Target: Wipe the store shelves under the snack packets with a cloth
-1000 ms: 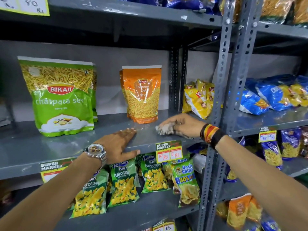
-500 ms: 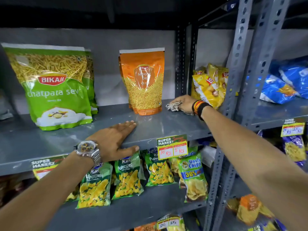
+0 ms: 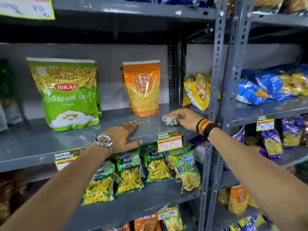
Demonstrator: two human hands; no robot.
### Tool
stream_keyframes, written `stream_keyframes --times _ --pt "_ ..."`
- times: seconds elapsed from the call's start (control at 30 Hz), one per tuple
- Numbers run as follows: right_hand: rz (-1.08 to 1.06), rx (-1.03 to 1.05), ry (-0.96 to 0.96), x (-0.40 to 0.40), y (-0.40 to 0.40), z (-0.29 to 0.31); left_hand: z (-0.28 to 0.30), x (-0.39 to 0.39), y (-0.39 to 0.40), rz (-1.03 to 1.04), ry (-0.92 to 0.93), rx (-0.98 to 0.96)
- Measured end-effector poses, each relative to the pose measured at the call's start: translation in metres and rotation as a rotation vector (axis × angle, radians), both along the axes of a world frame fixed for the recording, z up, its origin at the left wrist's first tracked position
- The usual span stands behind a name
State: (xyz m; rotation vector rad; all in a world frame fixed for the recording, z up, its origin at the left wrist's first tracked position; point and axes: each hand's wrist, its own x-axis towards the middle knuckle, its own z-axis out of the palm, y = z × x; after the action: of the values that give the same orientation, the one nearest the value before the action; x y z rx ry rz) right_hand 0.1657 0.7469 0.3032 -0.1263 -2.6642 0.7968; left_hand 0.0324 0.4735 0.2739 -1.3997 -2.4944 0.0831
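Mid-wipe on the grey shelf [image 3: 50, 140], judging by the cloth pressed to it. Right hand [image 3: 185, 118] clenched around the bunched cloth [image 3: 170, 120], just right of the orange Moong Dal packet [image 3: 143, 89]. Left hand [image 3: 123, 137] spread flat on the shelf edge, grasping nothing. Next, probably: lifting that packet to wipe beneath.
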Motion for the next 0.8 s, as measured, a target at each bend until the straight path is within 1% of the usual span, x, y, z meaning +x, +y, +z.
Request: stream_keyframes --times 0.07,0.13,0.2,0.27,0.3,0.4,0.5,0.57,0.63,0.73,0.8 --pt "0.103 0.049 -0.022 0.016 -0.025 -0.005 0.000 0.003 -0.002 0.015 0.015 -0.010" --pt "0.168 0.017 -0.005 0.039 -0.043 -0.011 -0.006 0.009 -0.006 0.015 0.064 0.036" --pt "0.152 -0.143 0.061 0.061 -0.048 -0.025 -0.020 0.020 -0.012 -0.002 0.141 0.137" --pt "0.070 -0.301 0.131 0.079 -0.047 -0.054 -0.042 0.036 -0.021 -0.018 0.240 0.204" --pt "0.051 -0.328 0.121 0.084 -0.050 -0.073 -0.055 0.044 -0.026 -0.029 0.274 0.234" --pt "0.052 -0.317 -0.064 0.079 -0.062 -0.138 -0.103 0.064 -0.042 -0.088 0.274 0.290" --pt "0.052 -0.274 -0.151 0.052 -0.073 -0.186 -0.168 0.065 -0.057 -0.076 0.187 0.247" --pt "0.057 -0.211 -0.198 0.027 -0.080 -0.207 -0.217 0.058 -0.067 0.016 0.058 0.164" --pt "0.078 -0.134 -0.252 0.000 -0.089 -0.231 -0.266 0.051 -0.079 0.148 -0.114 0.096" --pt "0.097 0.017 -0.255 -0.030 -0.105 -0.266 -0.325 0.048 -0.095 0.299 -0.324 0.043" --pt "0.104 0.185 -0.229 -0.044 -0.113 -0.298 -0.355 0.047 -0.101 0.359 -0.379 0.037"
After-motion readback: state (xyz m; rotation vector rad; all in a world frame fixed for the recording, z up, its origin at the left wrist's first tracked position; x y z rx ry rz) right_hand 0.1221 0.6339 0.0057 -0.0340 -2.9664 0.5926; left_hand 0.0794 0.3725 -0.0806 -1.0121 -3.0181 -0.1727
